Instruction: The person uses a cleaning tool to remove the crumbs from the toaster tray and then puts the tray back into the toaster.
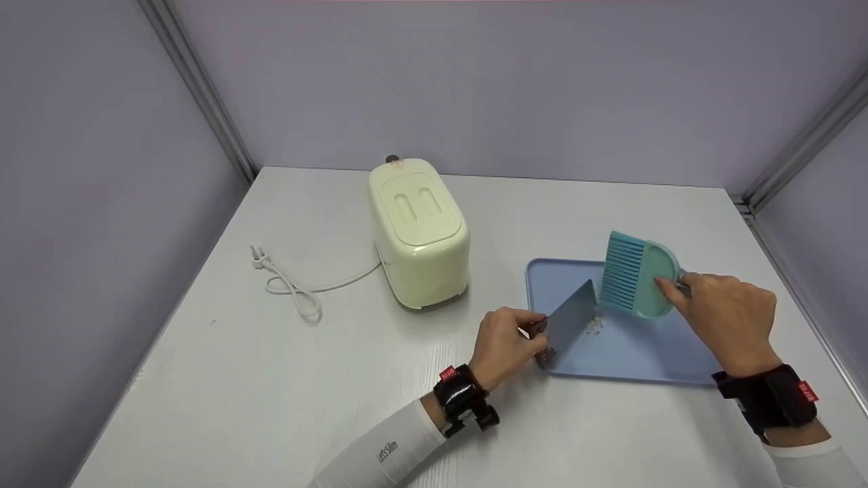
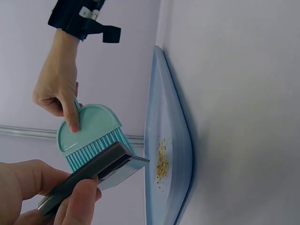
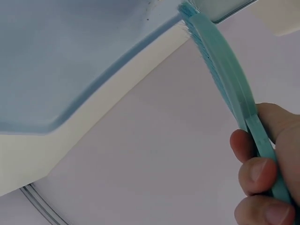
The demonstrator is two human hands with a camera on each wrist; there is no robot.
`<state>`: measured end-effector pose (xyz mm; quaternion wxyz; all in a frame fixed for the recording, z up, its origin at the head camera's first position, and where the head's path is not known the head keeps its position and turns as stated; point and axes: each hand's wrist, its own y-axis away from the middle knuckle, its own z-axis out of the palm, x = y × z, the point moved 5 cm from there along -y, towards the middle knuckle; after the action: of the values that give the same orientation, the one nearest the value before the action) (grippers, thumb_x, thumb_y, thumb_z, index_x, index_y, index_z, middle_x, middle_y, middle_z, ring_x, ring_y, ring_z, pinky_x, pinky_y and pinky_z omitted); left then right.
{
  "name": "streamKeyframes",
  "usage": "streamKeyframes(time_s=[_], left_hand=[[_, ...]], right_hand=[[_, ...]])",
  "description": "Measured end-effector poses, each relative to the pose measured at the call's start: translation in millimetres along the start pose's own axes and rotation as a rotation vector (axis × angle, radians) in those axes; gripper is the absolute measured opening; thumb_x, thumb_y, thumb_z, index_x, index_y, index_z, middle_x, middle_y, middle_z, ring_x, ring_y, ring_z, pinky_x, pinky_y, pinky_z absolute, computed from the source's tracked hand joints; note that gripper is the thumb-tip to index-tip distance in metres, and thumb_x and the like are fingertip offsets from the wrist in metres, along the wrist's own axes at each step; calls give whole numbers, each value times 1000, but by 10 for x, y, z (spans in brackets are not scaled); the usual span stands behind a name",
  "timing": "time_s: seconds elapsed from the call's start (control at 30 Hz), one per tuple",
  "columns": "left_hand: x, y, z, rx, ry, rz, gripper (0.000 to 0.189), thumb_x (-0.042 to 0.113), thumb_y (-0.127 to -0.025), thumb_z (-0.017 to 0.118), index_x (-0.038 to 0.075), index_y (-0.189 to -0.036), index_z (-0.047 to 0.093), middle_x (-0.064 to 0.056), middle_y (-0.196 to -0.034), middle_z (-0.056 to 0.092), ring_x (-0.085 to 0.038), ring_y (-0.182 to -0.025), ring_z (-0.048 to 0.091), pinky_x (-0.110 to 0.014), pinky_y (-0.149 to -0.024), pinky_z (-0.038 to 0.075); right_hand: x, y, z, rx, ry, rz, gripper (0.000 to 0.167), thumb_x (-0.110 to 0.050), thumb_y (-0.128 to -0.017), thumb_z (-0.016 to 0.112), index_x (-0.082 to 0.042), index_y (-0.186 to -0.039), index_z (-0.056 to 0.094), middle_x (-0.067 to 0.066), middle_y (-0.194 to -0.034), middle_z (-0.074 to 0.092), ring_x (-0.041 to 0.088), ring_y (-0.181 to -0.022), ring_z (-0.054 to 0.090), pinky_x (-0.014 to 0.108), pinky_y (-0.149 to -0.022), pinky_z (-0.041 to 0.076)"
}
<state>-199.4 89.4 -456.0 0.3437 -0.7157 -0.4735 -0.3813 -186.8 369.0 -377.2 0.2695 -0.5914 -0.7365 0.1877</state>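
Left fingers [image 2: 82, 197] pinch the blade [image 1: 571, 325] by its dark grip; my right fingers [image 3: 257, 174] curl round the brush [image 1: 652, 285], bristles toward the blade. Just past the blade, nearer the left fingers, I see crumbs [image 1: 595, 324] on the tray [image 1: 658, 356].

The brush [image 1: 659, 281] is made of smooth plastic, tipped with fine bristles [image 1: 622, 272]; the scraper [image 1: 571, 321] is bladed in metal. Matt plastic is seen in the tray [image 1: 658, 349], glossy in the toaster [image 1: 434, 276]; the tabletop [image 1: 271, 393] is faintly wood-grained.
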Motion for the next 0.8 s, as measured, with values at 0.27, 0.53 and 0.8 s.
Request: streamKeyframes(time_s=[0.27, 0.53, 0.8], left_hand=[[-42, -31, 0, 12, 8, -18, 29, 4, -81, 76, 8, -109, 81, 1, -87, 81, 5, -67, 56, -11, -50, 34], [-60, -48, -3, 17, 32, -29, 24, 5, -81, 78, 7, -105, 81, 0, -85, 80, 7, -66, 58, -12, -51, 37], [-64, -45, -8, 20, 48, -41, 24, 5, -81, 77, 7, -104, 81, 0, -84, 80, 7, -63, 58, -13, -53, 44]], right_hand=[[79, 4, -88, -57, -75, 24, 52, -48, -92, 71, 2, -81, 79, 0, -42, 30, 11, -43, 20, 27, -45, 9], [-104, -45, -199, -45, -159, -105, 89, -78, -98, 33, -6, -79, 82, -6, -45, 26, 6, -45, 17, 24, -45, 8], [-335, -72, -255, -27, -207, -229, 59, -64, -96, 59, -14, -73, 81, -2, -45, 52, 1, -41, 27, 19, -44, 11]])
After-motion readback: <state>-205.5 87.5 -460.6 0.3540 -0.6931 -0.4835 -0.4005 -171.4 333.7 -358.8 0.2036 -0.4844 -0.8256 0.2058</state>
